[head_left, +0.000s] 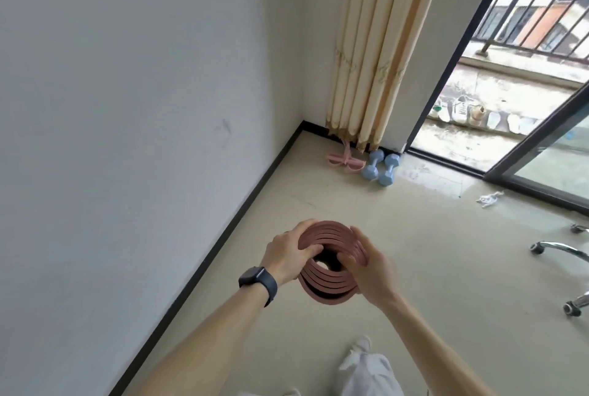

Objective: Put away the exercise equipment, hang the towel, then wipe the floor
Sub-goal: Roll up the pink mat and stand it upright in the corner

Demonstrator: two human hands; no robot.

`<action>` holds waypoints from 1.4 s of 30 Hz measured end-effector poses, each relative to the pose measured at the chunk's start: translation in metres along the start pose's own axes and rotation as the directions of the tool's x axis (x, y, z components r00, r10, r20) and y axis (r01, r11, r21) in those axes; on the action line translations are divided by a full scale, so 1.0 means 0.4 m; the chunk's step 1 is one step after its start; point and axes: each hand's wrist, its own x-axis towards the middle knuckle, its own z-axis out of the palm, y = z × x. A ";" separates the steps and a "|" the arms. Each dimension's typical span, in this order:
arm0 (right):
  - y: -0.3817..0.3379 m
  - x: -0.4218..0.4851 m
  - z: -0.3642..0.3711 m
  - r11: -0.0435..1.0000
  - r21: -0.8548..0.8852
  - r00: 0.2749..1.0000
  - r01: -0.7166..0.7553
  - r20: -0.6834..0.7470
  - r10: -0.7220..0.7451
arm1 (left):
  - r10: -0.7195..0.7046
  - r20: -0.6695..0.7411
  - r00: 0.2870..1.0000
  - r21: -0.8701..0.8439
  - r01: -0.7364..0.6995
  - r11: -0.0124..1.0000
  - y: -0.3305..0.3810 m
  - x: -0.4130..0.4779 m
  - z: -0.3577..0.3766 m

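- Plainly, the step in hand is the first one, putting away the exercise equipment: a dusty-pink flat rubber band wound into a loose coil (pixel 322 287) is held up in mid-air, above the pale tiled floor (pixel 414 284) and close to the body.
- The left hand (pixel 288 253), with a black smartwatch (pixel 258 280) on its wrist, clasps the coil's left side, its thumb curled over the windings.
- The right hand (pixel 371 271) clasps the right side, fingertips hooked into the hollow centre; together the two hands keep the turns from springing open.
- The next move, I judge, calls for carrying the coil to the far corner without loosening either hold and setting it down so it cannot unroll.
- In that corner, two light blue hexagonal dumbbells (pixel 381 166) lie touching each other beside a pale pink pedal resistance puller (pixel 345 161), both at the foot of a cream pleated curtain (pixel 382 44).
- A crumpled white cloth (pixel 489 198) lies on the floor near the dark-framed sliding glass door (pixel 541 153); whether it is the towel or a wiping rag I cannot tell.
- The floor wipe is not yet begun.
- The chrome legs of a wheeled chair (pixel 561 249) stand at the right, well apart from the corner.
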 end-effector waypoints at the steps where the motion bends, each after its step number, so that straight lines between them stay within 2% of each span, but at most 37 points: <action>1: -0.008 0.056 -0.012 1.000 -0.007 1.000 0.011 -0.002 -0.011 | 0.001 0.004 1.000 0.001 -0.001 1.000 0.010 0.056 -0.005; 4: -0.030 0.266 -0.056 1.000 -0.010 1.000 0.024 0.009 -0.024 | -0.024 -0.001 1.000 -0.010 0.024 1.000 0.039 0.256 -0.012; 8: -0.048 0.549 -0.113 1.000 0.006 0.993 0.014 0.114 -0.015 | -0.091 -0.024 0.996 -0.034 0.090 0.995 0.074 0.509 -0.015; 18: -0.211 1.145 -0.215 0.979 -0.168 0.974 0.114 0.215 -0.077 | -0.235 -0.100 0.967 -0.080 0.227 0.971 0.128 1.053 -0.089; 23: -0.282 1.448 -0.185 0.958 -0.253 0.973 0.134 0.216 -0.079 | -0.258 -0.108 0.960 -0.117 0.246 0.962 0.087 1.346 -0.142; 28: -0.336 1.723 -0.126 0.966 -0.256 0.990 0.020 0.138 0.016 | -0.357 -0.124 0.926 -0.153 0.337 0.929 0.040 1.623 -0.199; 31: -0.375 1.884 -0.099 0.969 -0.245 0.993 -0.003 0.115 0.032 | -0.439 -0.058 0.897 -0.193 0.421 0.886 0.003 1.775 -0.224; 35: -0.407 2.097 -0.057 0.963 -0.264 0.992 -0.060 0.088 0.086 | -0.461 0.048 0.886 -0.212 0.460 0.862 -0.052 1.999 -0.228; 38: -0.407 2.260 -0.018 0.967 -0.247 0.993 -0.052 0.088 0.076 | -0.442 0.025 0.897 -0.236 0.435 0.869 -0.082 2.166 -0.235; 42: -0.392 2.488 0.035 0.970 -0.241 0.991 -0.014 0.123 0.045 | -0.493 -0.047 0.868 -0.307 0.458 0.835 -0.085 2.347 -0.263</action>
